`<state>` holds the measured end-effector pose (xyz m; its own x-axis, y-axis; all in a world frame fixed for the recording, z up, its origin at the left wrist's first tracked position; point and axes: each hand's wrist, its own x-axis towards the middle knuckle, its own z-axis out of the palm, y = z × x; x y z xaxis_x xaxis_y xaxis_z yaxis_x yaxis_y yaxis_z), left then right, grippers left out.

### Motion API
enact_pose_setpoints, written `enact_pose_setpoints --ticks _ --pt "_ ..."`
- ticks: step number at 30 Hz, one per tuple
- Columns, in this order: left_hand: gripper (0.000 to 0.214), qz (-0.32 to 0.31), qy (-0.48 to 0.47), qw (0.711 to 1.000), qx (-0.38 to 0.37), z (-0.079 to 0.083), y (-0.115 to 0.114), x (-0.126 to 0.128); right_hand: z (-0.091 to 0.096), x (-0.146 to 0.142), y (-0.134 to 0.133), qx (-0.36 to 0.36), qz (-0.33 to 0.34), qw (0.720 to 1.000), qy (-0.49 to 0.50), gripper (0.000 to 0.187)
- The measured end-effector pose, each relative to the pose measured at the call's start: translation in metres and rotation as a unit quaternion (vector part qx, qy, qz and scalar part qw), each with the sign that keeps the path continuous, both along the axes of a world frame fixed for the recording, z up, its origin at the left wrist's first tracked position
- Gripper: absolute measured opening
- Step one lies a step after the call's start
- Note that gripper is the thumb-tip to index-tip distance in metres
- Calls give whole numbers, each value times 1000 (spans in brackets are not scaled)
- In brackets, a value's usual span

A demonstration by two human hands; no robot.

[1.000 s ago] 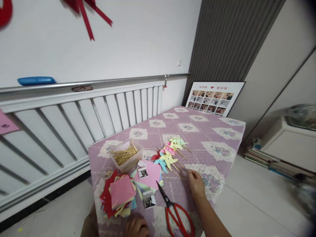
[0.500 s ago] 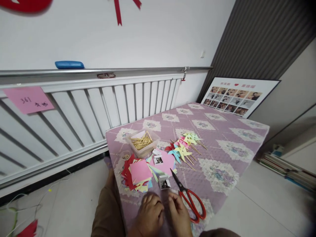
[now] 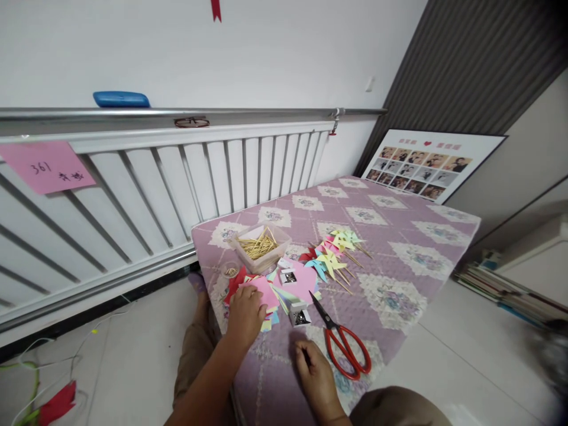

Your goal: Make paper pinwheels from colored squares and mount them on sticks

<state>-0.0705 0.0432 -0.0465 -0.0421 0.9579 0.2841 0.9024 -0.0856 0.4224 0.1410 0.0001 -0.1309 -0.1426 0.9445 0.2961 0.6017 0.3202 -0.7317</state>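
Note:
My left hand (image 3: 246,310) lies over the stack of square coloured papers, fingers stretched across the pink top sheet (image 3: 262,289). Its fingertips touch the paper, and nothing shows gripped in it. On the tablecloth near the front, my right hand (image 3: 314,373) is curled closed; whatever its fingers may hold is hidden. Just right of it lie scissors with red handles (image 3: 348,352), blades pointing away. Ahead of the right hand stands a small open white box (image 3: 299,315) of shiny metal pieces, and a similar box (image 3: 288,276) sits behind it.
A clear plastic container (image 3: 261,245) holds many thin golden sticks, beside a small round tub (image 3: 229,270). Several paper pinwheels on sticks (image 3: 332,260) lie farther right. A white radiator (image 3: 248,171) runs behind the table (image 3: 306,222); a photo board (image 3: 430,168) leans at the far end.
My left hand has moved forward and left from beside the right hand onto the paper stack. My right hand stays near the front, now curled. The view has shifted slightly.

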Motion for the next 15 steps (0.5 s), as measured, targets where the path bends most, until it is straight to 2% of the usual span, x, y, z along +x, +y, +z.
enact_pose_setpoints --ticks 4,6,15 --pt "34 20 41 994 -102 -9 9 -4 -3 0 0 29 1 999 -13 21" --pt "39 24 44 991 -128 -16 8 -3 -4 -1 0 34 4 999 -15 19" --pt "42 34 -10 996 -86 -33 6 -5 -4 -1 -1 28 9 999 -25 18"
